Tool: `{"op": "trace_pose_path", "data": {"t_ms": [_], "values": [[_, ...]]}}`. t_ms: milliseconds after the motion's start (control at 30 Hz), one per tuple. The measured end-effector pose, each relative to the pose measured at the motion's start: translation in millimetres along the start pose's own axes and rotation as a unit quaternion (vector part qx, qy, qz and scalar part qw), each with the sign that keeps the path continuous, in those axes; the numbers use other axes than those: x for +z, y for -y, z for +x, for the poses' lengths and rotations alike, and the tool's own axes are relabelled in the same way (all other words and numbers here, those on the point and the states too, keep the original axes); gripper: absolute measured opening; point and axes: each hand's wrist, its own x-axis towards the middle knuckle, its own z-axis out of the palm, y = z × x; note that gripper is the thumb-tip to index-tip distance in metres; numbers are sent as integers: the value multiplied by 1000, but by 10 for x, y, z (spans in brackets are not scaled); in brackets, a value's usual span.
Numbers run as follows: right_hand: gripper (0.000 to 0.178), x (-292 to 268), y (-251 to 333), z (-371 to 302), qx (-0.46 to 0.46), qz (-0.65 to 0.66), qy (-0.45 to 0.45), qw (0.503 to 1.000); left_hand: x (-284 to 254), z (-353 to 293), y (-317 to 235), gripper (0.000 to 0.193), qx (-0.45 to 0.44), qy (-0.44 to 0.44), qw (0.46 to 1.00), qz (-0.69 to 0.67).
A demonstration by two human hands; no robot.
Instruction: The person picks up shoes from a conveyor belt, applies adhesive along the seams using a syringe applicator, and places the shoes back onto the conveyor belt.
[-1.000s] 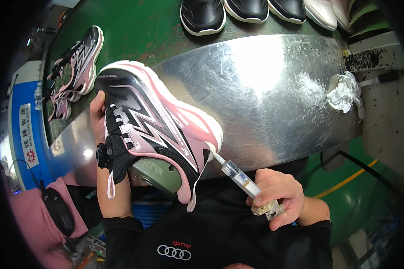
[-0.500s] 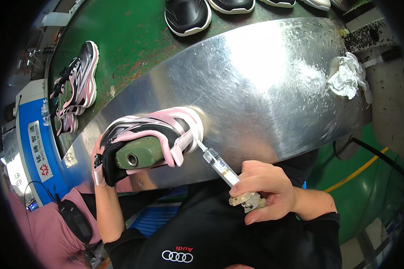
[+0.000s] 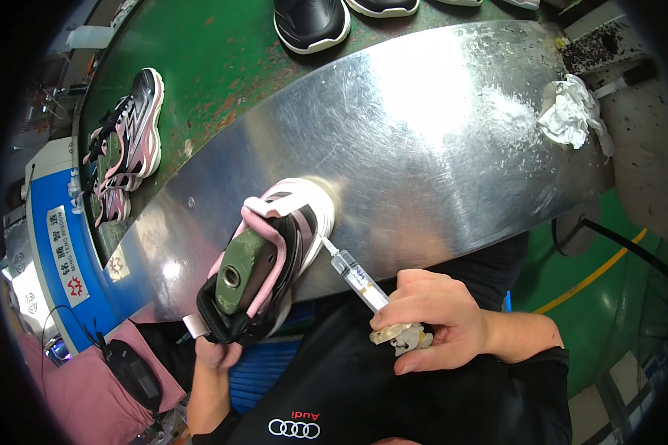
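A pink, black and white sneaker [image 3: 298,236] with a green shoe last [image 3: 239,268] inside it is held at a tilt over the metal surface, its toe pointing away from me. My left hand [image 3: 217,353] grips it at the heel, with most fingers hidden beneath. In my right hand [image 3: 436,315] is a clear syringe [image 3: 358,278] with a white tip. That tip meets or nearly meets the white sole edge on the sneaker's right side. Whitish, lumpy residue covers the syringe's rear end by my fingers.
Under the sneaker spreads a shiny metal sheet [image 3: 393,163] on a green table [image 3: 215,44]. Other pink-and-black sneakers [image 3: 137,133] stand at the left, black shoes [image 3: 312,26] at the far edge. Crumpled white cloth [image 3: 568,115] lies at the right. A person in pink [image 3: 89,367] sits at the left.
My left hand has turned the sneaker so its heel swings toward me and its toe points away. The syringe tip stays by the sole, now along its right side.
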Motion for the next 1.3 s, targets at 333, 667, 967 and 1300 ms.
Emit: {"op": "trace_pose_path", "data": {"t_ms": [333, 667, 967, 1300], "values": [[43, 80, 206, 8, 9, -18, 6, 1000, 283, -137, 533, 81, -40, 155, 986, -53], [44, 26, 669, -53, 123, 5, 78, 989, 618, -22, 698, 75, -131, 255, 943, -172], [46, 6, 1226, -235, 124, -79, 101, 984, 722, 326, 978, 52, -249, 414, 836, -260], [42, 8, 1444, -420, 77, -206, 51, 974, 1403, 547, 896, 34, -250, 434, 834, -233]]}}
